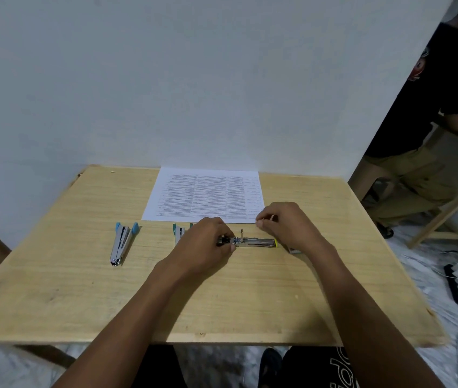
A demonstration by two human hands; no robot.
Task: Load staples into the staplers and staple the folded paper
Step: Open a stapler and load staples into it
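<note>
The yellow-tipped stapler (255, 242) is laid open at the centre of the frame on the wooden table (82, 289), its magazine channel exposed. Its left end is gripped by the curled fingers of the left hand (208, 242). A small pale item, judged to be a staple strip (273, 218), is pinched between the fingertips of the right hand (286, 222), just above and to the right of the channel. The strip may be seated crookedly or upside down if it is lowered at a tilt, and a jam would follow. It may also be snapped by a tight pinch. The sprung pusher may be released onto the fingers if the left-hand grip slips. The printed sheet (205, 194) is lying flat beyond the hands, unstapled. A blue stapler (122, 242) lies open at centre left, and a green stapler (178, 231) is partly hidden behind the left hand.
</note>
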